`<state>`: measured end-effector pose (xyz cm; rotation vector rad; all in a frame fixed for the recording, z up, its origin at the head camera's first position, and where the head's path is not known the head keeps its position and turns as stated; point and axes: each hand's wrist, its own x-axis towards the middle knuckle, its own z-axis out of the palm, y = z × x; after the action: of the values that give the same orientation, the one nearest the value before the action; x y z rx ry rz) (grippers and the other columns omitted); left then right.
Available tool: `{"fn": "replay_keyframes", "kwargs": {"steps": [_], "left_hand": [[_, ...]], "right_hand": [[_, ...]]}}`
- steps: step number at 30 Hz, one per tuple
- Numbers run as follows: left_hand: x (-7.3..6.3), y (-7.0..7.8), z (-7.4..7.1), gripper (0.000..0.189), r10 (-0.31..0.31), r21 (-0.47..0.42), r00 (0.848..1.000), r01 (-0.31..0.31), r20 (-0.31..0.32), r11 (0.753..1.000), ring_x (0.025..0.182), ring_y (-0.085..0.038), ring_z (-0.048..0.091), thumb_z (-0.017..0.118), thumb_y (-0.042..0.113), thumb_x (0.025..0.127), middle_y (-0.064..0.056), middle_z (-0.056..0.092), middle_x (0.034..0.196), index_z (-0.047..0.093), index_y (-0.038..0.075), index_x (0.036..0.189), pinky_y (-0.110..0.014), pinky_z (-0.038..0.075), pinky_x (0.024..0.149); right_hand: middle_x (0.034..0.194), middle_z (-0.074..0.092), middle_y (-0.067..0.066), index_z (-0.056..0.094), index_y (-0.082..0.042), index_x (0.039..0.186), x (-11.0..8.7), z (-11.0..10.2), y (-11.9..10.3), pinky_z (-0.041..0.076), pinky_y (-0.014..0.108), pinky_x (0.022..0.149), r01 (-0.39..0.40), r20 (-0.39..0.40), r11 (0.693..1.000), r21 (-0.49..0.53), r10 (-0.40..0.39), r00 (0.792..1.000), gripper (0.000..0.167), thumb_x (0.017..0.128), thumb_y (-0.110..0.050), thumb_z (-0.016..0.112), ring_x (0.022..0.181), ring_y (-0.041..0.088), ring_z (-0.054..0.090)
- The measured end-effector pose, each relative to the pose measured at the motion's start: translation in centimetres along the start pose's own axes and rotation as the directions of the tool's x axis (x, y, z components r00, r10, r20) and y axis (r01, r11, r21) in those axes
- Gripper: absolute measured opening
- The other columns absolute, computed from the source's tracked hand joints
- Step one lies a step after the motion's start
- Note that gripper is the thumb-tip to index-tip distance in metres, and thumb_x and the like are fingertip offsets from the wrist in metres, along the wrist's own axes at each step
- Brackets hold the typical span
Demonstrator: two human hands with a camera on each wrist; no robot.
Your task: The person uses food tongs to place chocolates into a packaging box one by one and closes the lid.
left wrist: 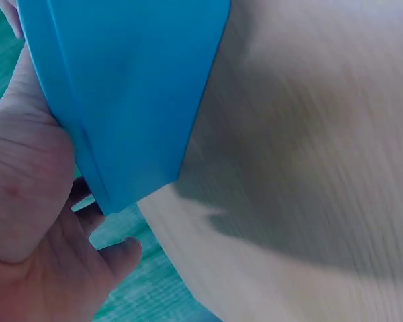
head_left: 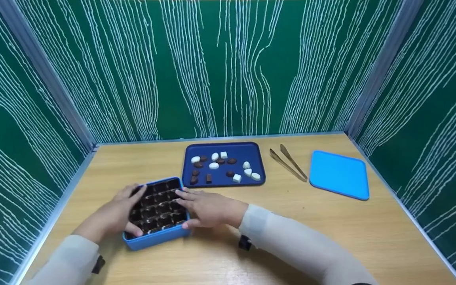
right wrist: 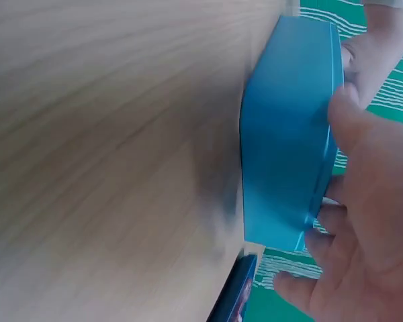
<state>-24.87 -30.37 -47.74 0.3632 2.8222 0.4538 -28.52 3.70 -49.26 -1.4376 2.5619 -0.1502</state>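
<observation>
A blue box [head_left: 160, 238] sits on the table at left of middle, its lid off. Inside it is a dark brown insert [head_left: 164, 206] divided into several square compartments. My left hand [head_left: 113, 215] lies over the box's left side, thumb at the near corner and fingers toward the far one. From the right, my right hand [head_left: 212, 209] reaches over the opposite rim, its fingers spread and fairly straight on the insert's edge. Both wrist views show the box's outer wall [left wrist: 127, 94] beside the palms, with fingertips partly hidden behind the rim.
Behind the box, a dark blue tray [head_left: 222, 181] carries several brown and white chocolates [head_left: 213, 165]. Metal tongs [head_left: 287, 164] lie to its right, then a flat bright-blue lid [head_left: 339, 174]. Green, white-streaked panels [head_left: 228, 71] enclose the table [head_left: 291, 245] at back and sides.
</observation>
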Motion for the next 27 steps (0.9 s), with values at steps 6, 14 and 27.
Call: {"fn": "replay_keyframes", "kwargs": {"steps": [6, 14, 27], "left_hand": [[0.9, 3.0, 1.6, 0.156, 0.016, -0.042, 1.0, -0.017, -0.007, 0.999, 0.176, -0.053, 0.008, 0.104, 0.061, 0.062, -0.018, 0.006, 0.193, 0.015, 0.026, 0.185, -0.076, 0.031, 0.136], [3.0, 6.9, 3.1, 0.152, 0.083, -0.078, 0.996, -0.084, -0.02, 0.993, 0.179, -0.044, 0.01, 0.106, 0.059, 0.064, -0.01, 0.009, 0.194, 0.019, 0.025, 0.184, -0.069, 0.031, 0.139], [6.5, 12.5, 4.9, 0.128, 0.207, -0.057, 0.978, -0.208, -0.017, 0.976, 0.18, -0.036, 0.006, 0.093, 0.066, 0.079, -0.007, 0.012, 0.194, 0.027, 0.028, 0.182, -0.066, 0.03, 0.141]], "right_hand": [[0.193, 0.014, 0.001, 0.03, -0.015, 0.181, -3.9, -0.8, 2.0, 0.031, 0.049, 0.143, 0.002, 0.046, 0.998, 0.063, -0.005, 0.999, 0.088, 0.114, -0.068, 0.05, 0.179, 0.029, 0.018], [0.179, 0.047, 0.008, 0.067, -0.007, 0.157, -8.1, -1.3, 3.1, 0.035, 0.059, 0.14, -0.015, -0.015, 0.998, -0.065, 0.014, 1.0, 0.063, 0.114, -0.053, 0.062, 0.17, 0.038, 0.04], [0.146, 0.079, 0.009, 0.077, -0.009, 0.145, -13.0, -3.0, 6.3, 0.056, 0.054, 0.124, -0.073, -0.107, 0.996, -0.056, 0.067, 0.992, 0.067, 0.095, -0.052, 0.09, 0.14, 0.034, 0.07]]}}
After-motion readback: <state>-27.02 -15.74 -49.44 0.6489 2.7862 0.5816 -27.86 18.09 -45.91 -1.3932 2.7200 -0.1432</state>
